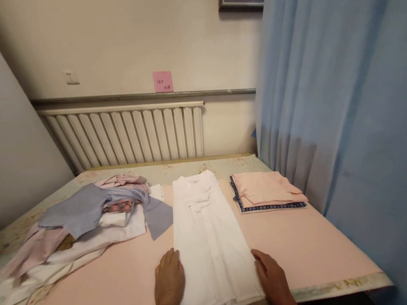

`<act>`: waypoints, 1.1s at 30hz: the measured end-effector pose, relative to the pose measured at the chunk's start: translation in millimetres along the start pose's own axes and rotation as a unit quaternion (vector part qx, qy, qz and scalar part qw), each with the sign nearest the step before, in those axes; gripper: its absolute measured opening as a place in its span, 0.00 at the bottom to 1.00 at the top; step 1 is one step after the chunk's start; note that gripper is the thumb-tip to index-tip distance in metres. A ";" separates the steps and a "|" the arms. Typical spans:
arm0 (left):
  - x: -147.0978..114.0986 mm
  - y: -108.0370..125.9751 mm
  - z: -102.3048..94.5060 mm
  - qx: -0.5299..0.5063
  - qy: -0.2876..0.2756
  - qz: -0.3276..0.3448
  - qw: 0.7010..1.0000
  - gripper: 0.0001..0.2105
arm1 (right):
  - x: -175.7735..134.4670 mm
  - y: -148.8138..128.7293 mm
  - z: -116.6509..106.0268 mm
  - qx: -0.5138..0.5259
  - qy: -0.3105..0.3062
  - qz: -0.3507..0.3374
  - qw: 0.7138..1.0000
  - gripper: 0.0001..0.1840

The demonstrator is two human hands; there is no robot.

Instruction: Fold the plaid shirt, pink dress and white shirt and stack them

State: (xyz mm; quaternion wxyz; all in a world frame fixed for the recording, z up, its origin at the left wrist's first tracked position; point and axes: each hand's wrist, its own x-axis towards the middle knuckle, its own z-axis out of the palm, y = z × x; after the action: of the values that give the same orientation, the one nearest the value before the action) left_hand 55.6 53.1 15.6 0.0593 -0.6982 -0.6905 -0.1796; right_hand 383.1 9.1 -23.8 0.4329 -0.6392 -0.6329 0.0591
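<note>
A white shirt (212,244), its sides folded in to make a long narrow panel, lies in front of me with the collar end away from me. Its lower end reaches the near edge of the table. My left hand (169,277) is at its left side, fingers together and curled at the fabric edge. On the opposite side my right hand (272,275) is closed at the right edge, with part of its fingers hidden from view. Both hands are low, close to the pink cloth (119,279) under the shirt.
Left of the shirt lies a loose heap of clothes with a blue-grey garment (77,208) on top. A folded stack with a pink garment (266,187) uppermost sits at right. A radiator (127,133) stands behind the table, and a blue curtain (334,101) hangs along the right.
</note>
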 end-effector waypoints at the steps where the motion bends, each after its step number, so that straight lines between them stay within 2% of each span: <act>1: -0.1 0.2 -0.5 0.001 0.000 0.000 1.000 0.19 | -1.5 -0.9 -0.2 -0.002 0.002 -0.001 1.000 0.20; 7: -0.5 -0.1 -1.5 -0.004 -0.007 -0.001 1.000 0.19 | -1.0 -5.7 -1.8 0.008 0.009 0.029 1.000 0.19; 23: -1.2 -2.2 4.3 -0.005 -0.001 -0.008 1.000 0.19 | 1.1 -8.8 -6.8 0.001 -0.004 0.046 0.999 0.19; 33: -1.5 -2.0 2.5 -0.002 -0.003 -0.005 1.000 0.18 | 1.0 -4.8 -3.6 -0.017 0.010 0.031 0.999 0.19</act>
State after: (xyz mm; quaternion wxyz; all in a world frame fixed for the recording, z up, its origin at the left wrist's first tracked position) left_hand 54.1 52.6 12.5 0.0550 -0.6951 -0.6940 -0.1791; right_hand 381.9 7.4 -18.1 0.4258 -0.6662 -0.6097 0.0555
